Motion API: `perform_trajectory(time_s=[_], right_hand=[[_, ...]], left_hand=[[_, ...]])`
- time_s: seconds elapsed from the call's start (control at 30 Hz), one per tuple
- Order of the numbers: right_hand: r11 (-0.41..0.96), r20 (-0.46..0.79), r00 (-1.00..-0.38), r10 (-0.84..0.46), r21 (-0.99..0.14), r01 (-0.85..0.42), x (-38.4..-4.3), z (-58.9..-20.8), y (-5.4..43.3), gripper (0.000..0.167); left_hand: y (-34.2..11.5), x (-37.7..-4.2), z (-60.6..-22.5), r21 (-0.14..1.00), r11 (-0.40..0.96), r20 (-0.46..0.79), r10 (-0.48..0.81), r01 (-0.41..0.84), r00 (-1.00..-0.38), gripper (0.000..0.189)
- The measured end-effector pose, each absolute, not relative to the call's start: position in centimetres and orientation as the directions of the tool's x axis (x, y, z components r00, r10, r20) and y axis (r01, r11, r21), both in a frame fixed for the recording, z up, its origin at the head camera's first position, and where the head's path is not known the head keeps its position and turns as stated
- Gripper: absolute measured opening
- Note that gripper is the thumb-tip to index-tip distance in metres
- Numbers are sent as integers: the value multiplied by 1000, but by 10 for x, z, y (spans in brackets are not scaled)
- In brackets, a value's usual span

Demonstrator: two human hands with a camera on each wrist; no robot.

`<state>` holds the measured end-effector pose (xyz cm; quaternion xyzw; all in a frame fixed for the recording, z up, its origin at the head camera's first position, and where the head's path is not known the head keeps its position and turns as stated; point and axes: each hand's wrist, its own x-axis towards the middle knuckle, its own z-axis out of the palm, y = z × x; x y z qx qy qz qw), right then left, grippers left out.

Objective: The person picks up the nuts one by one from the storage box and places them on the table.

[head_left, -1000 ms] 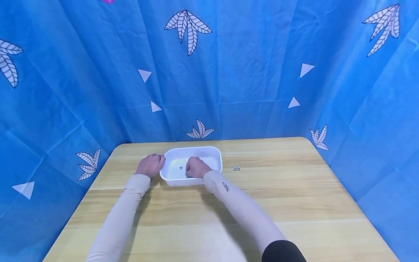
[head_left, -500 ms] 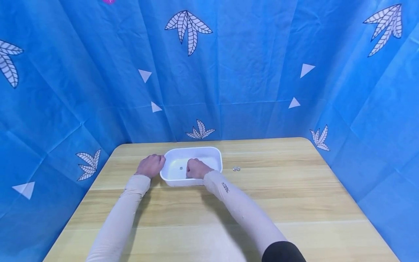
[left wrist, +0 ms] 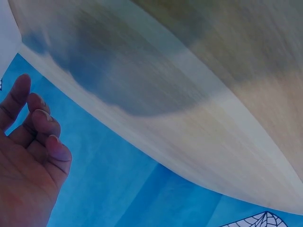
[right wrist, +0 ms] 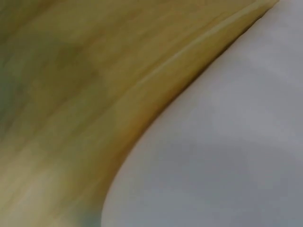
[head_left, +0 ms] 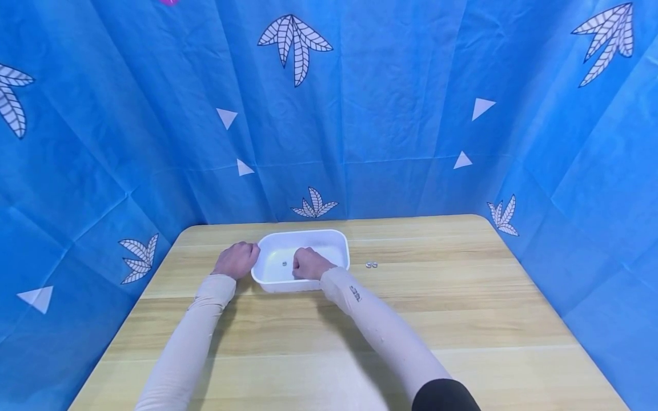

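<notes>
A white basin (head_left: 269,287) stands near the back of the table. My left hand (head_left: 237,260) is at its left end, knuckles over the rim. The left wrist view shows that hand's fingers (left wrist: 46,122) bent beside the basin's white wall (left wrist: 8,38); its thumb is out of sight. Inside the basin, toward its front wall, is my right hand (head_left: 311,264), fingers curled downward. Its fingertips are hidden, and I cannot tell what they hold. Just left of it, a small shiny metallic piece (head_left: 284,264) lies on the basin floor. The right wrist view has only basin (right wrist: 213,156) and table.
Two small shiny round pieces (head_left: 371,265) lie side by side on the wooden table (head_left: 462,297), right of the basin. Blue cloth (head_left: 396,114) with leaf and triangle prints hangs behind and along both sides of the table.
</notes>
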<state>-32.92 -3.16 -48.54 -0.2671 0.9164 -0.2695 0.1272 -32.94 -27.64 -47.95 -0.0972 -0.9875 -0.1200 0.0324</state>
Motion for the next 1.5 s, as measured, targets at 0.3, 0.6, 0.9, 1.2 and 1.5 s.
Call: perform_trajectory(time_s=[0.3,0.6,0.9,1.2,1.5], right_hand=[[664,-9,-840,-543,-617,-422,-330,-486,-32,9],[639,-22,-863,-505,-682,-356,-331,-485,-32,15],[629,-38,-881,-472,-714,-306,-331,-485,-32,13],[610,-31,-880,-473,-733,-302,-330,-487,-31,7],[636,-29,-890,-454,-711,-301,-330,-488,-32,6]], left_hand=[[-277,-331,-480,233,948,98,198,216,-975,51],[-277,-332,-478,234,948,96,197,214,-976,52],[-277,-330,-479,238,948,95,194,212,-976,56],[-275,-328,-479,248,951,76,173,186,-982,62],[-276,-329,-481,256,950,74,165,179,-983,58]])
